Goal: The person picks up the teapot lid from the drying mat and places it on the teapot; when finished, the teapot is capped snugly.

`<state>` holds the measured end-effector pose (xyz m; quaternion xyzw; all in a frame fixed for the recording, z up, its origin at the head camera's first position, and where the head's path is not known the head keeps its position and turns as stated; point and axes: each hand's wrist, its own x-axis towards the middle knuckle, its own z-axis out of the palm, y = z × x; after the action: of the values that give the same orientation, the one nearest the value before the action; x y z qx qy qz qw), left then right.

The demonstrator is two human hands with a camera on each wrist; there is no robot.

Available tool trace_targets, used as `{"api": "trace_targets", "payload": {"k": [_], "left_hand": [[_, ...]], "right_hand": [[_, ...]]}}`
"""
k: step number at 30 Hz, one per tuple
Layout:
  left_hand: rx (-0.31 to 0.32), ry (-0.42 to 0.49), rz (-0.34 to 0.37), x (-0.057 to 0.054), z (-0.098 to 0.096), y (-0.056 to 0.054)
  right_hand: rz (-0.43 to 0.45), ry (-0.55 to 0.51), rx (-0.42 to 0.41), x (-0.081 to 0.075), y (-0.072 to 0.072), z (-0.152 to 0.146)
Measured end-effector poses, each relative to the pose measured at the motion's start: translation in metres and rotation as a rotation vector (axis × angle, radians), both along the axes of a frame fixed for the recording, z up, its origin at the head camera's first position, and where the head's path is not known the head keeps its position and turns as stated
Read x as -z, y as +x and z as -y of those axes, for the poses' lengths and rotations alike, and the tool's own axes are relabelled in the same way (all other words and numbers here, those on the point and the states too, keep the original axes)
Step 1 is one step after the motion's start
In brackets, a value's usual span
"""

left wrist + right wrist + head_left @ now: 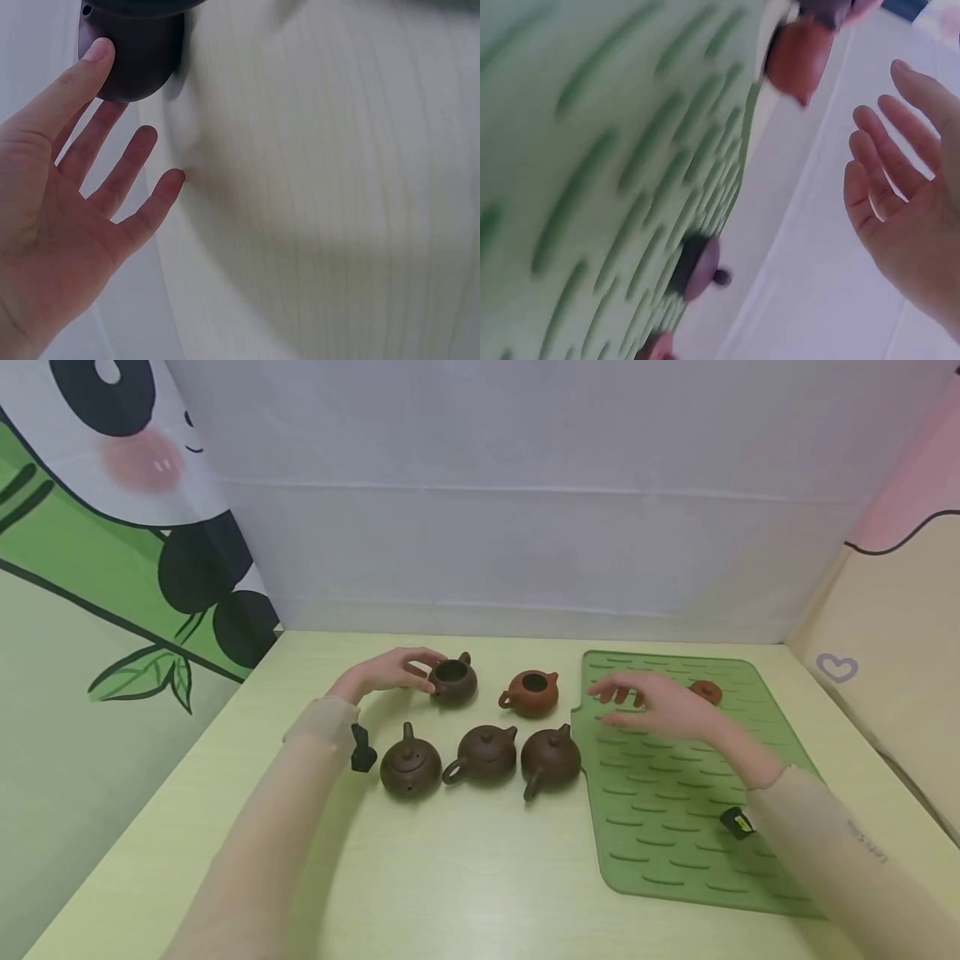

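The left hand (390, 670) loosely holds the dark brown open teapot (454, 683) in the back row on the table (465, 877), its thumb against the wall and its other fingers spread. Beside that pot, the reddish-brown open teapot (531, 696) stands untouched. The right hand (660, 706) hangs over the green ridged mat (652, 872), fingers apart and slightly bent, nothing in them. A reddish lid (706, 692) lies on the mat, and a dark lid (700, 268) seems to as well, though the right-wrist view is blurred and I can't make it out from the head view. I'd judge two of five pots opened. Three are left with lids on, lined up in front: the left teapot (410, 771), the middle teapot (487, 755) and the right teapot (551, 760), this last just beside the mat.
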<state>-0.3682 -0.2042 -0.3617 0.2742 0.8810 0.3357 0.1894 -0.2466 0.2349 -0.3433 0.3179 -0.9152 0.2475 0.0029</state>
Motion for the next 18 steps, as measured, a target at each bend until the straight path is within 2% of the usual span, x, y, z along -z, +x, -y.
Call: {"api": "trace_targets", "payload": {"k": [5, 12, 18], "left_hand": [[-0.007, 0.002, 0.012, -0.002, -0.001, 0.002], [-0.006, 0.005, 0.025, -0.001, 0.000, 0.001], [-0.019, 0.002, 0.027, 0.002, 0.000, -0.002]], "right_hand": [[0.000, -0.037, 0.043, 0.004, -0.017, -0.024], [-0.169, -0.031, 0.079, 0.015, -0.035, -0.053], [-0.161, 0.007, 0.161, 0.020, -0.042, -0.073]]}}
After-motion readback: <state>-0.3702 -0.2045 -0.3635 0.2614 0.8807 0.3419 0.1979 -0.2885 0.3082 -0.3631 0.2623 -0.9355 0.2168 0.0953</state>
